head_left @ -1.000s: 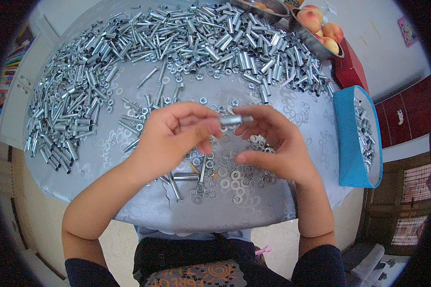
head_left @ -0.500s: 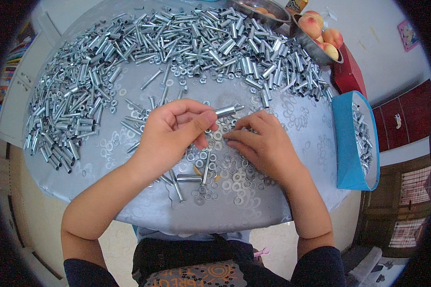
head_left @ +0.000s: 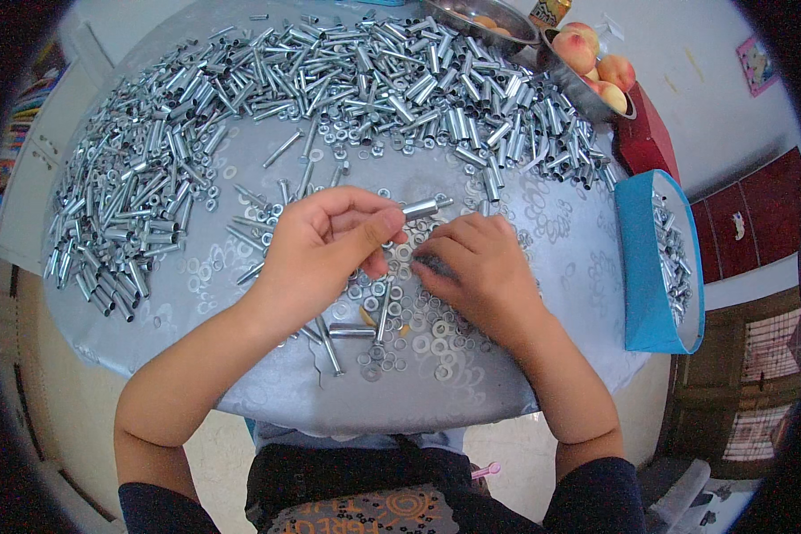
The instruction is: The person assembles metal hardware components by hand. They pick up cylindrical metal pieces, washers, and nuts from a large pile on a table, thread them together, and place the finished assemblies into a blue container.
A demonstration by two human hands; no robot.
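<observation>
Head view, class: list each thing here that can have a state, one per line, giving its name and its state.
left hand: closed around a metal sleeve bolt, its end sticking out
right hand: palm down, fingertips on loose washers
blue box: open, holding metal parts
metal sleeves: heaped along the table's far edge
peach bowl: filled with peaches
table: covered with a patterned cloth

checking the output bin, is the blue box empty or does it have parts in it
It has parts in it: the blue box at the table's right edge holds a strip of silver metal pieces along its inside.
</observation>
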